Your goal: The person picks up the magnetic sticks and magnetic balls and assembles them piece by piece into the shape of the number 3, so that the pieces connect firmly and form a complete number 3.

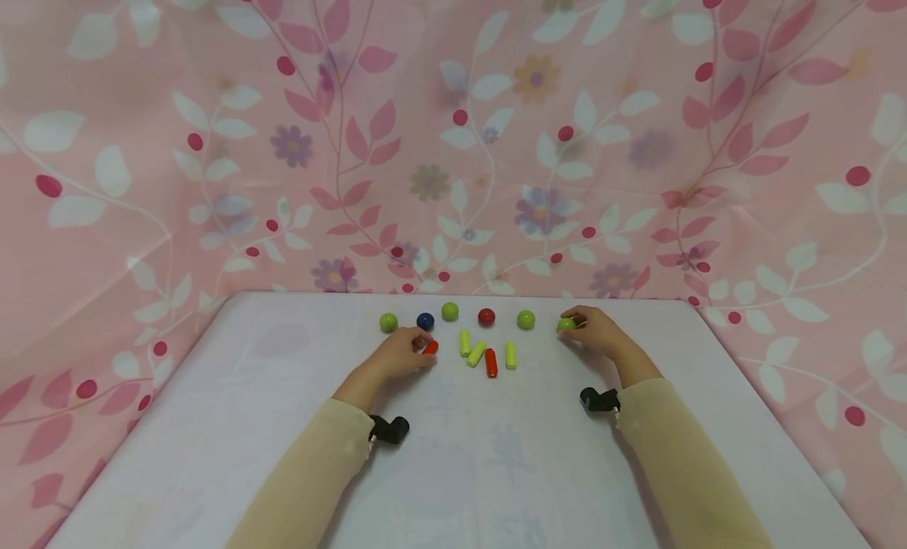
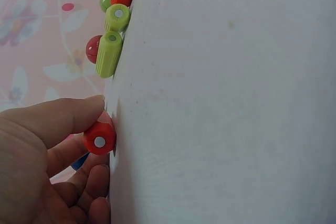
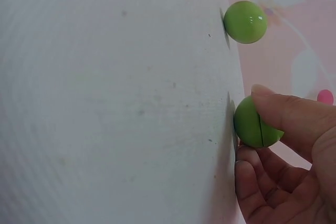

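My left hand [image 1: 402, 354] pinches a red ribbed cylinder [image 2: 100, 139] between thumb and fingers, low over the white table. At the right end of the row of balls, my right hand [image 1: 597, 330] grips a green ball [image 3: 257, 124] with a seam line round it. Between the hands lie several yellow-green cylinders [image 1: 464, 343] and another red cylinder [image 1: 491, 363]. Behind them runs a row of balls: a green ball [image 1: 388, 322], a blue ball [image 1: 425, 320], another green ball [image 1: 449, 311], a red ball [image 1: 486, 317] and one more green ball [image 1: 526, 320].
The white table [image 1: 453, 470] reaches back to a pink floral curtain [image 1: 453, 179], which also hangs along both sides. A black wrist camera [image 1: 390, 429] is strapped at the left sleeve, and another black camera [image 1: 598, 399] at the right sleeve.
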Available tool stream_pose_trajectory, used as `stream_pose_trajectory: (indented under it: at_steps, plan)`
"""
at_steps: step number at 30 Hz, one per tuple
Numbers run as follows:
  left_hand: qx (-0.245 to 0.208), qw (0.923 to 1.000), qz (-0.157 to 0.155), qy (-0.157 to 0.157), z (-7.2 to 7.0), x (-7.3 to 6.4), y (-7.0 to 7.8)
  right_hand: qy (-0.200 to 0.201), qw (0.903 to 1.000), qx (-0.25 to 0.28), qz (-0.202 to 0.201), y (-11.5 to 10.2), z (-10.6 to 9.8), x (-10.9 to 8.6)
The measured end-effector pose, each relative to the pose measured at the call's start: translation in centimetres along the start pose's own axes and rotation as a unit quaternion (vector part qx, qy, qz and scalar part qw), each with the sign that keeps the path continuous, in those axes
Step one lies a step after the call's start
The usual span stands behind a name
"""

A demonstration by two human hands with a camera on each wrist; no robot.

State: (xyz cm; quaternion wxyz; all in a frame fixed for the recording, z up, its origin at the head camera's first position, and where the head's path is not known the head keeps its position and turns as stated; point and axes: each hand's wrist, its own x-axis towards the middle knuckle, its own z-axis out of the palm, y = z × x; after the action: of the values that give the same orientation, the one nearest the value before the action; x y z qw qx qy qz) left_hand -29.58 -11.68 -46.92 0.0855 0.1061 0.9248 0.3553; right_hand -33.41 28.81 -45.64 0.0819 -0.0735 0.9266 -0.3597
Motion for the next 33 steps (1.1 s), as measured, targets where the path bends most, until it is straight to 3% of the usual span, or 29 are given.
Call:
stream_pose_trajectory:
  at_steps: [16, 33]
  plan:
    - [0.027, 0.9995, 0.004, 0.016, -0.4, -1.1, 0.5, -0.033, 0.9989, 0.025, 0.02, -0.4, -0.2, -0.8]
    - [0.021, 0.999, 0.012, -0.038, -1.2, -3.0, 0.4, -0.073, 0.9948, 0.07, -0.006, -1.8, -0.2, -4.1]
